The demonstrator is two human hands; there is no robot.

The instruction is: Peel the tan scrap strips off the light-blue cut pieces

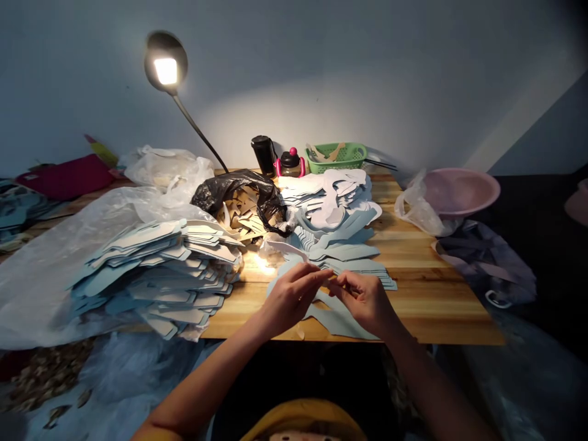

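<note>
My left hand (290, 297) and my right hand (367, 303) meet over the front of the table, fingertips pinched close together. Whatever lies between them is small and mostly hidden; I cannot make it out. Directly beneath is a light blue cut-out piece (342, 321), flat near the table's front edge. Just beyond the hands, blue shoe-upper-like pieces (349, 251) lie fanned in layers, with white cut-out pieces (328, 196) behind them. To the left stands a large heap of blue-and-white cut pieces (160, 269).
A black plastic bag (234, 182) holds small tan scraps (245, 211). Behind stand a lit lamp (166, 64), a black cup (263, 156), a pink-handled bottle (290, 164) and a green basket (342, 162). Clear plastic sheeting (50, 275) covers the left; a pink basin (462, 193) is right.
</note>
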